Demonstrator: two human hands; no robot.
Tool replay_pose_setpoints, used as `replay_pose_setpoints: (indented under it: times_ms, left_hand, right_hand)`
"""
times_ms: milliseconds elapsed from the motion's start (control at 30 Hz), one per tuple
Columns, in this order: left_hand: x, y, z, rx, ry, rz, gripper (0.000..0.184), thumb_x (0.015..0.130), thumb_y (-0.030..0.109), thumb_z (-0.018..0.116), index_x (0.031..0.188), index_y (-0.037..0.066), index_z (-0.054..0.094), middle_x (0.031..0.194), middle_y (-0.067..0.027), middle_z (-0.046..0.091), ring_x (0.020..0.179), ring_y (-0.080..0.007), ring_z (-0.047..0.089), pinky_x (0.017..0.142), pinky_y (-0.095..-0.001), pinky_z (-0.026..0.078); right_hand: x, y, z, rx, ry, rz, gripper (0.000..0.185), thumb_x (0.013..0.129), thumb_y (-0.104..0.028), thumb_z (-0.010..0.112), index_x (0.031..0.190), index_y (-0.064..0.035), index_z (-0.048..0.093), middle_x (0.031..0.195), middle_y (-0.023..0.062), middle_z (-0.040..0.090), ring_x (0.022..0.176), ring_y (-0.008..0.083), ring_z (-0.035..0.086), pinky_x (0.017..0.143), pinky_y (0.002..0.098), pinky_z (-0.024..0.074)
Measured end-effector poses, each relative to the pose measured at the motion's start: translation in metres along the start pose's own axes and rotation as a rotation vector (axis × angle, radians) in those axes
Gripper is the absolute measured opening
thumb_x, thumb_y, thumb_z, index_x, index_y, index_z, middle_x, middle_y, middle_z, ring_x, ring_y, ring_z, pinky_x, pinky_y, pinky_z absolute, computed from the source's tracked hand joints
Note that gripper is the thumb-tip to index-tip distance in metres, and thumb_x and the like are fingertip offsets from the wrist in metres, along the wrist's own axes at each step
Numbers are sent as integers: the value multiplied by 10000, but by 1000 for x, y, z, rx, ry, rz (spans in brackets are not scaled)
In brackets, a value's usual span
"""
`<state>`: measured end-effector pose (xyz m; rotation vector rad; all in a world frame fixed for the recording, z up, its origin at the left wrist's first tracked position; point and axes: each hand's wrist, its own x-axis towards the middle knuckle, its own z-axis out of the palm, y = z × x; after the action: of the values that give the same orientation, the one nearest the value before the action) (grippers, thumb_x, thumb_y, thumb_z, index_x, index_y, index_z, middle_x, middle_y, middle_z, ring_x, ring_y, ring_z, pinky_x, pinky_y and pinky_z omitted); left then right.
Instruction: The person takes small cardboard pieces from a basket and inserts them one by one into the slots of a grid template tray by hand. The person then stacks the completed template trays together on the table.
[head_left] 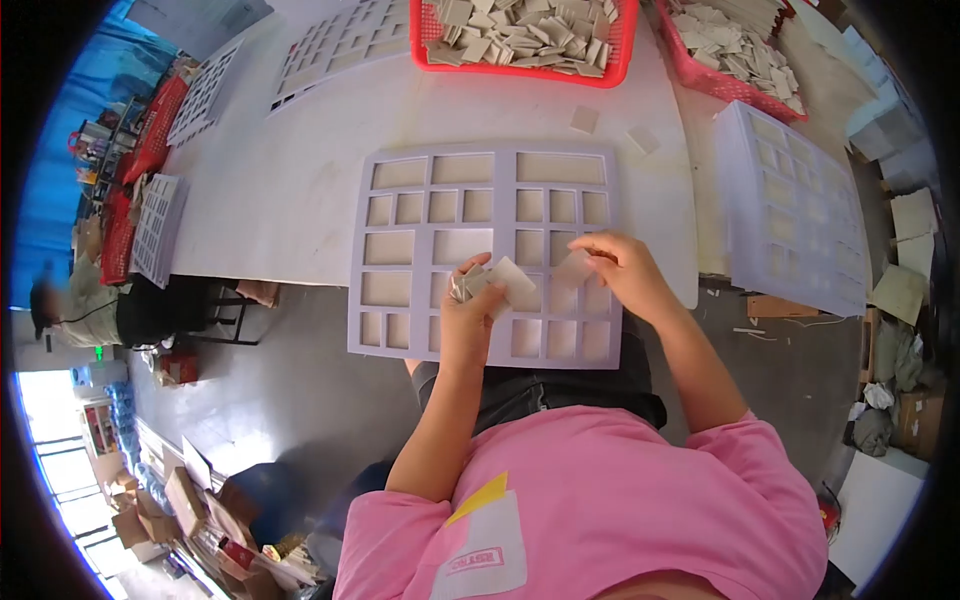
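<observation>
A lavender tray [424, 215] with rectangular compartments lies in front of me, its near edge reaching past the table toward my lap. Many compartments show beige-grey bottoms or pieces; a wide one near the middle looks whiter. Over the tray's lower middle, my left hand [468, 318] is closed around several thin square beige pieces [513, 283], fanned out. My right hand [628, 272] pinches one similar thin piece [572, 269] above the right-hand compartments. The pieces' material cannot be made out.
A red basket [520, 72] full of square pieces stands at the back of the white table [300, 190]; a second red basket [685, 70] is to its right. Two loose pieces [584, 120] lie nearby. More lavender trays [790, 210] stand at right and left. A person [95, 305] is at far left.
</observation>
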<state>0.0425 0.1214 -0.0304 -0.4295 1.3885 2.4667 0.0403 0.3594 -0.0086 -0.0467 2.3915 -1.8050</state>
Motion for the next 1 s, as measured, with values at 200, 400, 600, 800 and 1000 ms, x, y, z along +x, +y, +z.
replay_pose_setpoints:
  times_ms: [200, 400, 600, 800, 1000]
  left_hand:
    - [-15, 12, -32, 91, 122, 96, 434, 845, -7, 646, 1259, 34, 524, 1086, -68, 589, 974, -157, 611, 870, -291, 520]
    - [-24, 10, -41, 111, 186, 100, 423, 853, -2, 651, 1256, 44, 531, 1109, -73, 587, 999, -162, 608, 879, -292, 514]
    - [-25, 5, -40, 166, 169, 95, 388, 843, 6, 669, 1215, 46, 567, 1068, -53, 587, 954, -141, 600, 857, -273, 504]
    - [-28, -10, -7, 380, 3, 70, 351, 830, 15, 684, 1167, 52, 596, 999, -8, 592, 881, -94, 570, 782, -234, 481]
    - [-27, -20, 27, 445, -172, 12, 349, 825, -1, 689, 1156, 38, 590, 951, -25, 617, 849, -101, 604, 750, -235, 499]
  right_hand:
    - [-1, 11, 13, -189, -69, 29, 143, 851, 50, 578, 973, 3, 635, 848, 73, 639, 748, 160, 592, 678, 301, 476]
    - [2, 24, 29, -376, -45, -183, 115, 829, 4, 591, 939, -11, 623, 875, 152, 643, 816, 345, 630, 701, 410, 492]
    - [-6, 32, 43, -629, 130, -215, 144, 779, 11, 640, 915, -27, 613, 877, 122, 616, 816, 358, 622, 693, 433, 496]
    - [-18, 18, 40, -86, 54, -98, 209, 803, -23, 706, 995, -37, 626, 853, 28, 605, 739, 120, 573, 657, 273, 470]
    - [-33, 5, 22, 3, 35, 15, 178, 833, -7, 679, 1010, -9, 660, 849, 0, 627, 724, 53, 532, 650, 230, 452]
